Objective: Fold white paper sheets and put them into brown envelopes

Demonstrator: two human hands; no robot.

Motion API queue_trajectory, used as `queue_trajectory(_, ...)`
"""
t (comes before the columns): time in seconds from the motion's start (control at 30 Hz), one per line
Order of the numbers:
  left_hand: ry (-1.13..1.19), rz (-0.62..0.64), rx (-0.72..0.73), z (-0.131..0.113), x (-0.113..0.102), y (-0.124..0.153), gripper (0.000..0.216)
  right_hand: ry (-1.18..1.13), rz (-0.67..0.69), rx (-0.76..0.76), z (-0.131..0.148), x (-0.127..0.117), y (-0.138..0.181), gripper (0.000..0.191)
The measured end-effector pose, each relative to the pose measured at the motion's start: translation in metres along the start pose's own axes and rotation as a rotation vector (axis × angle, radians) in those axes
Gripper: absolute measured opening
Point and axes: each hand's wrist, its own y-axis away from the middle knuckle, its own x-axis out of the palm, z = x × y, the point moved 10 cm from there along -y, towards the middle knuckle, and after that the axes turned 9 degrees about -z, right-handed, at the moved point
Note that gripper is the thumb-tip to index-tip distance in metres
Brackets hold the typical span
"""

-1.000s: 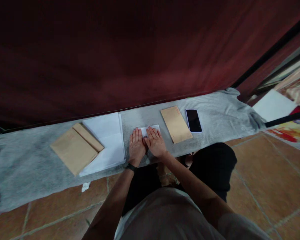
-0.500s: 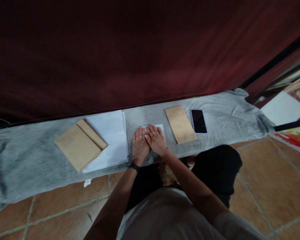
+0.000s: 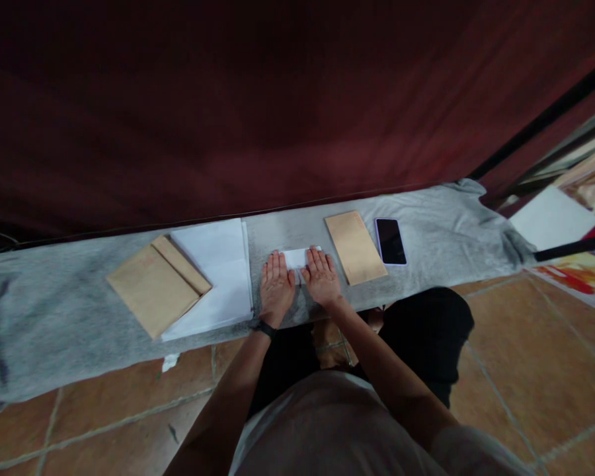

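A small folded white paper (image 3: pixel 296 258) lies on the grey cloth in front of me, its middle showing between my hands. My left hand (image 3: pixel 276 283) rests flat over its left end, fingers stretched out. Over the right end lies my right hand (image 3: pixel 322 277), also flat, with the thumb pointing inward. The hands are a little apart and cover the paper's ends. To the right is a brown envelope (image 3: pixel 356 248). On the left, a stack of white paper sheets (image 3: pixel 223 264) lies partly under several brown envelopes (image 3: pixel 153 284).
A phone (image 3: pixel 391 241) with a dark screen lies right of the single envelope. Grey cloth (image 3: pixel 54 297) covers the long narrow bench. Behind it hangs a dark red curtain (image 3: pixel 277 132). A white sheet (image 3: pixel 553 211) and a colourful print (image 3: pixel 582 277) are at the far right.
My hands have slid apart from touching, the right one moving to the right. More of the folded paper's middle now shows between them. The view has shifted slightly.
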Motion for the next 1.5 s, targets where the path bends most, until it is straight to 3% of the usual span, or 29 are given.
queue_trajectory(0.57,-0.036,-0.048,-0.101,0.000,-0.015,0.040,0.067,0.036,-0.111,0.039,-0.016,-0.018,0.031,0.064)
queue_trajectory(0.93,-0.051,-0.061,-0.078,-0.001,-0.026,0.061,0.069,0.017,-0.118,0.052,-0.019,-0.026,0.042,0.065)
queue_trajectory(1.2,0.005,0.077,0.136,-0.019,-0.026,0.069,0.055,-0.001,-0.128,0.015,-0.016,-0.034,0.046,0.061)
queue_trajectory(1.5,0.005,0.142,0.187,-0.026,-0.025,0.072,0.054,-0.047,0.022,-0.204,0.024,-0.025,0.070,0.049)
